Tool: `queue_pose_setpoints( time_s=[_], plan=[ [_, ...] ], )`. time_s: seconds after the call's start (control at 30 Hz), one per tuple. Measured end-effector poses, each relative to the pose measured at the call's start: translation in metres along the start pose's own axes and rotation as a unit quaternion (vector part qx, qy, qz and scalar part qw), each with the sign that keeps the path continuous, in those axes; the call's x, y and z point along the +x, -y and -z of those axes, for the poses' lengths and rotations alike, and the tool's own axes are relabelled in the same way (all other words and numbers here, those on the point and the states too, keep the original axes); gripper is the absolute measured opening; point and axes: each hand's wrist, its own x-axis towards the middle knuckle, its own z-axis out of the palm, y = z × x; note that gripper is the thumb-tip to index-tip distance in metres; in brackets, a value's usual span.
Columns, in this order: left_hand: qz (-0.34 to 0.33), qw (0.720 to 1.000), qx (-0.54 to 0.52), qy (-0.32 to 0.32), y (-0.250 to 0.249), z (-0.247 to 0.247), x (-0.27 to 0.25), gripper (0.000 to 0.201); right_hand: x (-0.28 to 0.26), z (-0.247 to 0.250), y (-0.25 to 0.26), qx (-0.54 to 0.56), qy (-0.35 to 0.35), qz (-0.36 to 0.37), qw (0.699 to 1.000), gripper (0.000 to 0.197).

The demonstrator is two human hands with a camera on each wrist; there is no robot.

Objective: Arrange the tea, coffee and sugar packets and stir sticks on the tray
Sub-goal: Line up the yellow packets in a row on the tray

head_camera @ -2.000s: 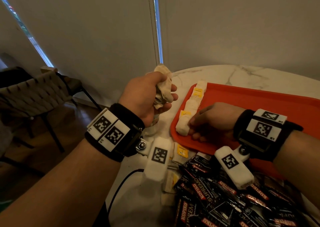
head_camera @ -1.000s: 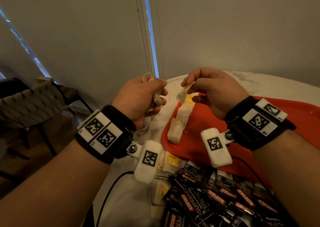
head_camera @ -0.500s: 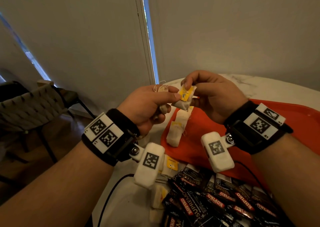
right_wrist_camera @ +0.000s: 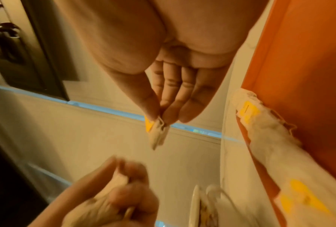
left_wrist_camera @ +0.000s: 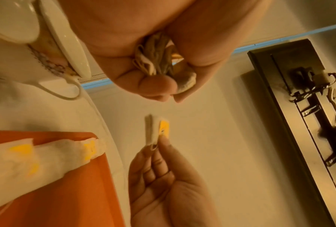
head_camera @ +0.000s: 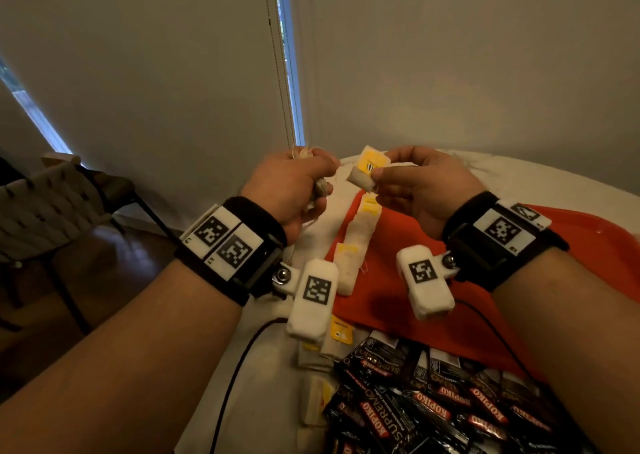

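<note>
I see both hands raised above the far left end of a red tray on a white table. My right hand pinches one tea bag with a yellow tag between thumb and fingertips, holding it in the air. My left hand is fisted around a crumpled bunch of tea bags; how many is hard to tell. The hands are near each other but not touching. Below them a row of tea bags lies along the tray's left edge. Nearer to me, black coffee sachets are heaped on the table, with more loose tea bags at their left. The left wrist view shows a white cup on a saucer beside the tray.
</note>
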Motion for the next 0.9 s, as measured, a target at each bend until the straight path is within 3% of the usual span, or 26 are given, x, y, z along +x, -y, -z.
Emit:
queue_pose_setpoints(
  time_s=[0.13, 0.27, 0.73, 0.9],
  plan=[
    [0.006, 0.998, -0.056, -0.013, -0.012, -0.002, 0.013, 0.011, 0.032, 0.018, -0.004, -0.022, -0.096, -0.043, 0.994, 0.026],
    [-0.001, 0.995, -0.096, -0.013, -0.023, -0.006, 0.025, 0.016, 0.058, 0.028, -0.012, -0.069, -0.135, -0.081, 0.985, 0.029],
    [-0.025, 0.994, -0.108, -0.005, -0.025, -0.017, 0.042, 0.013, 0.107, 0.027, -0.034, -0.242, -0.104, -0.128, 0.956, 0.017],
    [-0.031, 0.994, -0.105, 0.002, -0.018, -0.019, 0.042, 0.013, 0.109, 0.029, -0.036, -0.246, -0.113, -0.146, 0.952, 0.016]
  ],
)
